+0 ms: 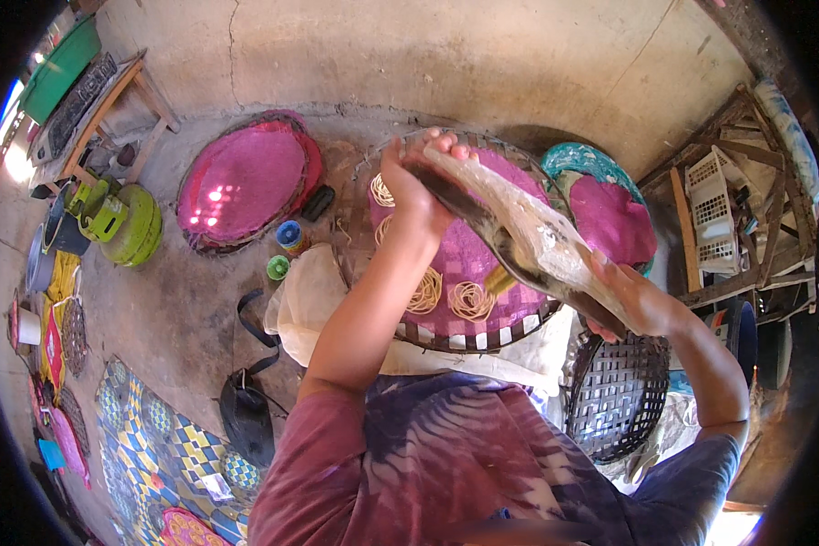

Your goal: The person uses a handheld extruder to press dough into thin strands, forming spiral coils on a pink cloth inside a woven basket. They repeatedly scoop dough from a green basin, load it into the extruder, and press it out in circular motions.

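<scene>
Two-Handed Hold on a Pale-Crusted Implement above a Round Tray

The long implement was held aslant over the round tray, its left end higher in the view than its right. The left hand gripped the upper end, its fingers bent over the edge; the right hand was closed around the lower end, with fingertips showing beneath. A yellowish cylinder showed just below the middle of the implement, above the pink cloth that lined the tray. Coils of pale strands lay on this lining, along its left and near parts. A whitish cloth showed beside the tray's left and near rim. To the right, a teal basin held further pink fabric, and a dark woven basket sat nearer the person. To the left, a pink-covered disc rested on the floor, near a blue container.
</scene>
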Action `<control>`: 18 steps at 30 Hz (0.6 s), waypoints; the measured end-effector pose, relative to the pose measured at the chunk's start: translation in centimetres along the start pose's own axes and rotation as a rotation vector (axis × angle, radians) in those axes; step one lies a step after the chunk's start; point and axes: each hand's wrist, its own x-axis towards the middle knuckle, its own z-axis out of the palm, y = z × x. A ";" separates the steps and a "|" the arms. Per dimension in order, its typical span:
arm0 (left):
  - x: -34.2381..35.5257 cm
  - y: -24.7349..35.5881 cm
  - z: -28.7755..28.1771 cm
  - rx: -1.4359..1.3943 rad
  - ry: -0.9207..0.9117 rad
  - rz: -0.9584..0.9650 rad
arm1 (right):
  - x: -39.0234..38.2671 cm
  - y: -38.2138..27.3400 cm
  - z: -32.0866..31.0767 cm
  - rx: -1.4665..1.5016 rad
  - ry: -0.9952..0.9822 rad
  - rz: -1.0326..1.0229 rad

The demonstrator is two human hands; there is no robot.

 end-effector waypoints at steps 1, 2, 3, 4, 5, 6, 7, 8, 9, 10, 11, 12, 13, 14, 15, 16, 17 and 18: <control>0.2 0.3 0.4 0.000 0.023 -0.002 | 0.1 -0.1 0.1 0.017 -0.019 -0.075; 0.3 0.7 0.7 0.017 0.004 0.010 | 0.3 0.0 0.4 0.015 0.013 -0.115; 0.3 1.3 1.0 0.028 0.031 0.012 | 0.5 0.2 0.8 -0.024 0.035 -0.166; 0.0 1.7 1.0 0.028 0.038 -0.005 | 0.5 0.5 1.2 0.050 -0.012 -0.199; -0.2 2.1 1.0 0.052 0.056 0.017 | 0.4 0.9 1.5 0.077 0.005 -0.125; -0.6 2.0 0.7 0.094 0.148 0.014 | 0.3 1.2 1.7 0.085 -0.024 -0.096; -1.1 1.7 0.3 0.073 0.161 -0.012 | 0.0 1.6 1.7 0.091 -0.052 -0.070; -1.5 1.0 -0.3 0.051 0.186 -0.020 | -0.1 2.0 1.5 0.083 -0.075 -0.096; -1.7 0.2 -1.0 0.018 0.195 -0.031 | -0.2 2.4 1.2 0.062 -0.073 -0.090; -1.5 -0.5 -1.6 -0.041 0.125 -0.069 | -0.4 2.8 0.8 0.039 -0.050 -0.076; -1.3 -1.0 -2.3 -0.049 0.127 -0.059 | -0.3 3.2 0.4 0.043 -0.056 -0.107; -1.0 -1.4 -3.0 -0.056 0.093 -0.042 | -0.1 3.6 0.0 0.075 -0.055 -0.070; -0.6 -1.6 -3.6 -0.064 0.056 -0.025 | 0.5 3.9 -0.1 0.134 -0.082 -0.078; -0.4 -1.5 -4.2 -0.053 0.044 -0.020 | 1.2 4.3 -0.1 0.182 -0.111 -0.084; -0.2 -1.3 -4.6 -0.132 0.002 -0.037 | 2.2 4.6 0.1 0.372 -0.202 -0.102; -0.1 -1.0 -5.1 -0.205 -0.035 -0.064 | 3.3 5.0 0.6 0.554 -0.299 -0.110; 0.0 -0.8 -5.3 -0.258 -0.064 -0.076 | 4.5 5.5 1.2 0.737 -0.397 -0.122; -0.1 -0.6 -5.6 -0.225 -0.064 -0.067 | 5.8 6.0 2.2 0.884 -0.478 -0.159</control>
